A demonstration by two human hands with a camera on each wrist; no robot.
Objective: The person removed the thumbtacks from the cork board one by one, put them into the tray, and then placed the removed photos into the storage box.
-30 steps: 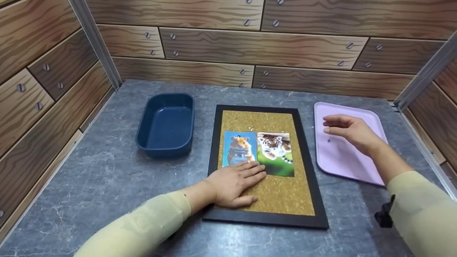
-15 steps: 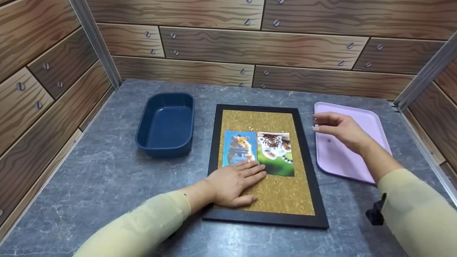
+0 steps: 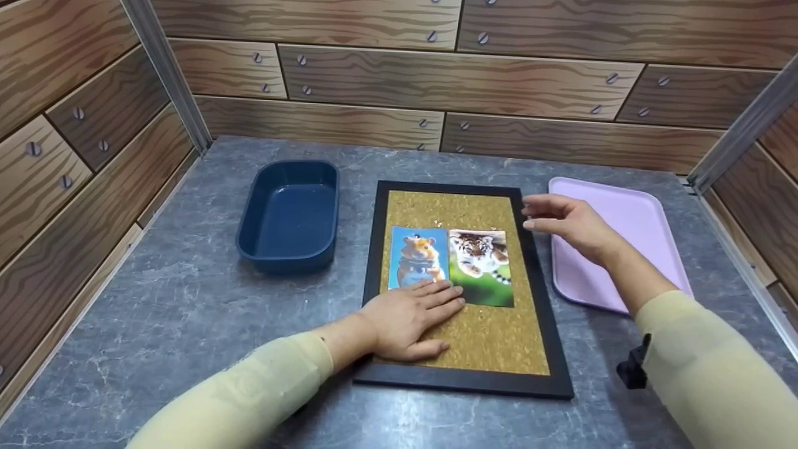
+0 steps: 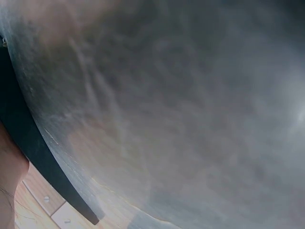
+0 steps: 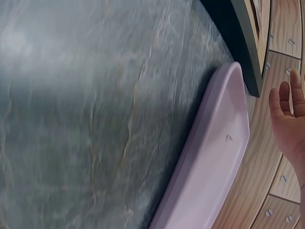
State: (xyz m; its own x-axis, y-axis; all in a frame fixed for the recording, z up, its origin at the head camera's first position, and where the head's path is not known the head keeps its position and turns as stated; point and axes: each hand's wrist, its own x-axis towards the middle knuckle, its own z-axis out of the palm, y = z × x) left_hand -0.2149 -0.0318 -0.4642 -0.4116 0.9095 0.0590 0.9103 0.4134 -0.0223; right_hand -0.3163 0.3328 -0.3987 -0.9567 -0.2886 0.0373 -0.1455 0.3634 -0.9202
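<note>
Sleeves, both pale yellow, reach in from the near edge: the left sleeve [image 3: 243, 386] and the right sleeve [image 3: 717, 368], a black device [image 3: 633, 369] at the right one. Just ahead on the grey tabletop [image 3: 156, 324] lies the corkboard [image 3: 499, 340], black-framed and flat. Down on it goes the left hand [image 3: 405, 324], palm low, fingers straight and side by side, thumb out wide, fingertips across the lower edge of the hamster picture [image 3: 419, 249] and touching the tiger picture [image 3: 481, 268] alongside. Tiny shiny bits [image 3: 437, 223] sit above the pair. Over on the right, up in the air by the board's edge, hangs the right hand [image 3: 570, 224], fingers bent, a gap between them and the thumb! Beneath and beyond it, the lilac tray [image 3: 629, 212], a small object [image 5: 229, 138] showing on it in the right wrist view, too little to identify. Away left, a blue container [image 3: 293, 218]; at the back, the wood-patterned wall [image 3: 361, 75].
</note>
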